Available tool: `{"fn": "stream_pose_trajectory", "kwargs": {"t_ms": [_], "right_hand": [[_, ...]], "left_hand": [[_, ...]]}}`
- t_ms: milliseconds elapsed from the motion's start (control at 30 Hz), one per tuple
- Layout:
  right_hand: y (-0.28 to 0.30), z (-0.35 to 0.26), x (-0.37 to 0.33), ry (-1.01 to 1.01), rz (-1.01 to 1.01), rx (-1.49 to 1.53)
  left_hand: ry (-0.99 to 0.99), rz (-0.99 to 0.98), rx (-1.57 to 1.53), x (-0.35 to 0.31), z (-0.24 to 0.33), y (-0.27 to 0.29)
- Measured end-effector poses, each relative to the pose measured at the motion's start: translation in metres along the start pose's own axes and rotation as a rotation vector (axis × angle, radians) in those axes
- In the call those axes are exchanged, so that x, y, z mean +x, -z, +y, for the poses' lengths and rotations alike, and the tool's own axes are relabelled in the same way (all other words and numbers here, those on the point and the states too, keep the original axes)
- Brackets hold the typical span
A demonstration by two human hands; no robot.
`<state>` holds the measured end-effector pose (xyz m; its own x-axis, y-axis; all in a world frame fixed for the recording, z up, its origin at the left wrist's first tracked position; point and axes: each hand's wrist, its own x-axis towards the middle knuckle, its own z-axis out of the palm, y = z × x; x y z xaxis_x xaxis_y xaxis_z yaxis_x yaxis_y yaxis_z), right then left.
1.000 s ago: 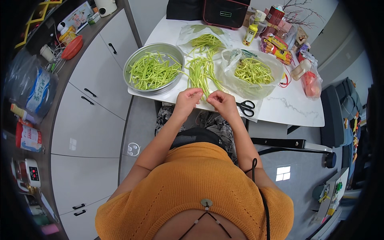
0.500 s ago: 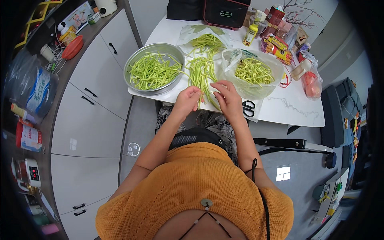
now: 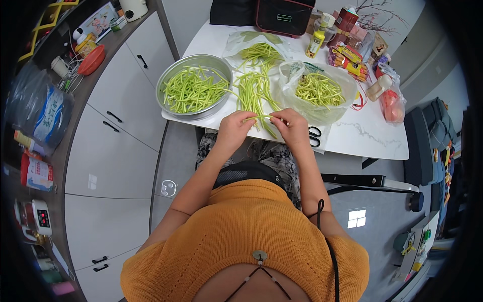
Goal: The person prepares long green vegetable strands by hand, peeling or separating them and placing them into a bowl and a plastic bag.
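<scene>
Level between my two hands lies a thin green vegetable stem. My left hand pinches one end, and my right hand grips the other end with thumb and fingers. Just beyond them a pile of long green stems is spread on the white table. At left a round metal basin holds many short cut stems. A translucent plastic bag on the right contains thinner, yellowish-green pieces. Black-handled scissors are partly covered by my right hand.
Another open plastic bag with stems lies at the back. A yellow bottle, snack packets and a bag of red fruit crowd the table's right side. A dark box stands behind; white cabinets line the left.
My hands have come to the same height and now hold a stem stretched across between them. Before, my right hand's fingers were raised and apart, off the stem.
</scene>
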<state>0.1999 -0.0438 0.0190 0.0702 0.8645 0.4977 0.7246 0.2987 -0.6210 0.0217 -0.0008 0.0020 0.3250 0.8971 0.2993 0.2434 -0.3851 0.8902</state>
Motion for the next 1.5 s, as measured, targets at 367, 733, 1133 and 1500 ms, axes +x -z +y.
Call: {"fn": "stream_pose_trajectory", "kwargs": {"t_ms": [367, 733, 1133, 1500], "right_hand": [[0.003, 0.015, -0.006, -0.512, -0.38, 1.206], [0.005, 0.007, -0.008, -0.538, -0.512, 1.651], [0.006, 0.01, -0.004, -0.561, -0.34, 1.254], [0.0, -0.001, -0.003, -0.527, -0.053, 0.991]], "left_hand": [[0.037, 0.084, -0.221, -0.001, -0.003, -0.003], [0.094, -0.016, -0.245, -0.005, 0.006, -0.006], [0.007, -0.082, -0.254, -0.009, 0.009, -0.013], [0.164, -0.098, -0.326, -0.009, 0.017, -0.014]]}}
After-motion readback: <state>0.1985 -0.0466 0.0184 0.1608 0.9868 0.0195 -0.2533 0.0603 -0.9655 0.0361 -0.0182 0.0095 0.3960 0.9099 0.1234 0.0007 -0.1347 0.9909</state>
